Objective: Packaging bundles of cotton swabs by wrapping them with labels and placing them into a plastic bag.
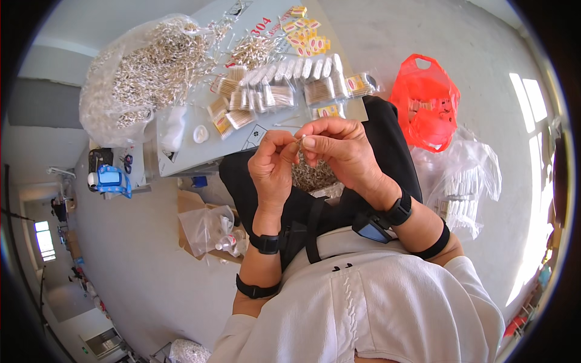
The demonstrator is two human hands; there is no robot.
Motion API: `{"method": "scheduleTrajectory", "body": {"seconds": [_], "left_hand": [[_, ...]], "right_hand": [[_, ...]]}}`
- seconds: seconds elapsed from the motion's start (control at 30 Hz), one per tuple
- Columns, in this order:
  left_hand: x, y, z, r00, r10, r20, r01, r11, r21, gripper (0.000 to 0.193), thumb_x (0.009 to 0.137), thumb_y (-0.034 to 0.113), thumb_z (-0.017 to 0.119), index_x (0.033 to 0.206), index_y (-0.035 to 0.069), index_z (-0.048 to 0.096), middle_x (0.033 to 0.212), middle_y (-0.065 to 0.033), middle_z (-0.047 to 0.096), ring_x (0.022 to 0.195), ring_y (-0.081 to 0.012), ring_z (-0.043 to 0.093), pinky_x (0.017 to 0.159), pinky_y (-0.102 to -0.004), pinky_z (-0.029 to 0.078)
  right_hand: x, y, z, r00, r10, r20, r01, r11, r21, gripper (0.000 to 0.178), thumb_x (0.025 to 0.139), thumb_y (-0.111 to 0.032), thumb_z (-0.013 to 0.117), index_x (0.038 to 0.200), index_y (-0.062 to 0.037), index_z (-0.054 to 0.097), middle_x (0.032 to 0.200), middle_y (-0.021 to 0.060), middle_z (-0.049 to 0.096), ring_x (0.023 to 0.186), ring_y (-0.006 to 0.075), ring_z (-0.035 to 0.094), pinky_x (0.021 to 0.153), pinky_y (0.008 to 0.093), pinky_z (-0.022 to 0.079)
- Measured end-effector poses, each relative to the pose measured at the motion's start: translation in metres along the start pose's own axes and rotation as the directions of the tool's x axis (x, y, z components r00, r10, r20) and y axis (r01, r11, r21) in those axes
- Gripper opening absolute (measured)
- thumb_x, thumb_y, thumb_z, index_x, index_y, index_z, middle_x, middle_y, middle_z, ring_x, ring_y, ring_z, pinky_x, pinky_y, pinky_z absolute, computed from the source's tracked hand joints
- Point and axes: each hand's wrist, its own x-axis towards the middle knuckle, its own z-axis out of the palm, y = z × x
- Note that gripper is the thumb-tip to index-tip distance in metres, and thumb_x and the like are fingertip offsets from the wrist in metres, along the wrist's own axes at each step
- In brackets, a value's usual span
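Grey concrete floor, a pale worktop (181, 154) at twelve o'clock, cotton swabs being gathered by hand over the lap

Both hands meet just below the worktop's near edge: the left hand (272, 166) and the right hand (342, 148) have their fingers closed on a small bunch of cotton swabs (301, 140), pinched between the fingertips, above a loose heap of swabs (311, 175) on the dark lap. Judging by the layout, a good share is done: rows of filled small clear packets (272, 91) lie across the worktop at twelve o'clock. Much looks left, since the big clear bag of loose swabs (145, 72) at eleven o'clock is bulging and the lap heap is untouched. A red plastic bag (426, 103) sits at two o'clock, with more clear bags (466, 181) at three o'clock on the floor
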Motion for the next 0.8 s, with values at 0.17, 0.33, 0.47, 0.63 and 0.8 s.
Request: {"method": "scheduleTrajectory", "body": {"seconds": [0.17,0.33,0.47,0.63,0.8], "left_hand": [[0.002,0.0,0.001,1.0,0.002,0.0,-0.002,0.999,-0.047,0.005,0.087,0.003,0.061,0.089,0.0,0.057,0.08,0.0013,0.054,0.063,-0.0044,0.049,0.058,-0.0172,0.041],[0.002,0.004,0.002,1.0,-0.009,-0.007,0.009,0.999,-0.034,0.006,0.087,0.005,0.061,0.089,0.001,0.057,0.078,0.0024,0.054,0.063,-0.0039,0.048,0.057,-0.017,0.041],[0.0,0.005,0.002,1.0,-0.024,-0.001,0.024,1.0,0.009,0.005,0.088,0.005,0.06,0.089,0.001,0.057,0.078,0.0029,0.054,0.064,-0.0036,0.048,0.057,-0.0168,0.041],[0.0,0.001,0.0,1.0,-0.001,0.017,0.0,0.998,0.061,0.004,0.088,0.003,0.06,0.089,0.001,0.057,0.078,0.0028,0.053,0.063,-0.0034,0.048,0.056,-0.0168,0.04],[-0.003,-0.008,-0.001,1.0,-0.023,0.014,0.022,0.998,0.063,0.004,0.087,0.003,0.061,0.087,0.001,0.057,0.078,0.0021,0.053,0.062,-0.0034,0.047,0.056,-0.017,0.041]], "right_hand": [[0.002,0.003,-0.002,0.999,-0.039,0.024,0.04,0.999,-0.021,0.014,0.081,0.001,0.065,0.094,0.0044,0.066,0.08,0.0087,0.064,0.064,0.0128,0.058,0.061,0.0244,0.049],[0.002,0.003,-0.003,0.999,-0.025,0.028,0.025,1.0,-0.007,0.015,0.08,0.002,0.065,0.095,0.0044,0.066,0.08,0.0092,0.065,0.064,0.0133,0.058,0.061,0.0243,0.049],[0.001,0.002,0.001,0.999,-0.029,-0.027,0.029,1.0,-0.009,0.01,0.079,0.0,0.067,0.088,0.0017,0.067,0.071,0.0061,0.063,0.061,0.0108,0.058,0.058,0.0238,0.049],[0.001,-0.003,0.001,0.998,0.006,-0.061,-0.007,1.0,-0.022,0.012,0.085,-0.009,0.063,0.086,0.0024,0.066,0.07,0.007,0.063,0.059,0.0121,0.059,0.055,0.0233,0.049],[0.002,-0.001,-0.007,0.993,0.097,-0.068,-0.093,0.994,0.065,0.023,0.091,-0.017,0.055,0.085,0.0031,0.066,0.068,0.0076,0.062,0.057,0.0139,0.058,0.054,0.0242,0.049]]}}
